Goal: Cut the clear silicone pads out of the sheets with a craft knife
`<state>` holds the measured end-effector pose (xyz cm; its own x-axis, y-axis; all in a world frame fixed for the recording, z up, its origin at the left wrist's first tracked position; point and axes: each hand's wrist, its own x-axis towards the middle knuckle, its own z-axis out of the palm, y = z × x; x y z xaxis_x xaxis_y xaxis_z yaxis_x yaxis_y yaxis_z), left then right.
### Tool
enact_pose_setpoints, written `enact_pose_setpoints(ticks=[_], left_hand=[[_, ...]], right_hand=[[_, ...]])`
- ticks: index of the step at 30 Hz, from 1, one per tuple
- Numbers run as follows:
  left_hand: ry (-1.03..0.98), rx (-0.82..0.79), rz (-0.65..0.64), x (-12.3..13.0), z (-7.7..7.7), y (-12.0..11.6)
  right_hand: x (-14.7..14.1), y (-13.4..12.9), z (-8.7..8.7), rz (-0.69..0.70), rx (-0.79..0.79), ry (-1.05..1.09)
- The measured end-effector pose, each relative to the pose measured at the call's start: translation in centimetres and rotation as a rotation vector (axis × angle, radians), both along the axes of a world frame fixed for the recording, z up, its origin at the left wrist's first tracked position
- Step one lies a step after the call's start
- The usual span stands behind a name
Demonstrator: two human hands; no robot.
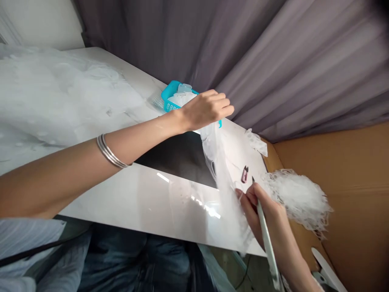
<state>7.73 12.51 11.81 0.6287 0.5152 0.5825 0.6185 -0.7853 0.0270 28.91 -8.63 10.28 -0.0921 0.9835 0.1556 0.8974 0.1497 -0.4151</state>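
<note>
My left hand point(209, 108) is closed at the top of a sheer white fabric strip point(225, 190), in front of the blue basket point(170, 94). The strip hangs from it toward my right hand and over the table's front edge. My right hand point(270, 215) is closed round a slim pale tool point(266, 239) with a dark tip, its kind unclear. Its fingertips also touch the strip, near a thin white loop. Just beyond them lie small pink thread snips point(244, 174). My left fist hides part of the basket and its white contents.
A big heap of sheer white fabric point(54, 97) covers the table's left side. A dark flat panel point(182, 158) lies on the glossy white table point(170, 202). At right, a tangle of white trimmings point(300, 198) hangs beside cardboard point(349, 174). A grey curtain point(170, 40) closes the back.
</note>
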Motion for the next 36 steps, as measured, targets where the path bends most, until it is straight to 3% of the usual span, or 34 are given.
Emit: enact_pose_setpoints(ticks=[2,6,9,12,16,20,25,31,36], left_hand=[[-0.02,-0.079,-0.028,-2.1,-2.3,-0.6],[0.098,-0.299,-0.001,-9.5,-9.2,-2.3],[0.108,-0.298,0.029,-14.0,-11.9,-3.9],[0.042,-0.308,0.037,-14.5,-11.7,-5.6],[0.106,-0.408,-0.065,-11.0,-10.9,-8.1],[0.27,-0.328,-0.055,-8.7,-11.4,-10.1],[0.424,-0.184,0.006,-8.3,-11.7,-10.6],[0.422,-0.133,0.03,-7.3,-11.4,-10.0],[0.405,-0.136,0.065,-6.0,-11.2,-10.0]], right_hand=[[-1.4,-0.8,-1.1,0.055,-0.123,0.072],[-4.0,-1.5,-3.6,0.261,-0.406,0.139],[-4.5,-1.1,-4.1,0.264,-0.377,0.131],[-3.6,0.1,-3.5,0.141,-0.226,0.098],[-3.0,3.2,-3.2,-0.002,-0.075,0.075],[-4.2,8.5,-4.9,0.039,-0.052,0.101],[-5.9,13.6,-7.6,0.125,-0.021,0.155],[-6.9,14.2,-8.5,0.177,0.033,0.134],[-5.6,15.2,-9.0,0.163,0.105,0.068]])
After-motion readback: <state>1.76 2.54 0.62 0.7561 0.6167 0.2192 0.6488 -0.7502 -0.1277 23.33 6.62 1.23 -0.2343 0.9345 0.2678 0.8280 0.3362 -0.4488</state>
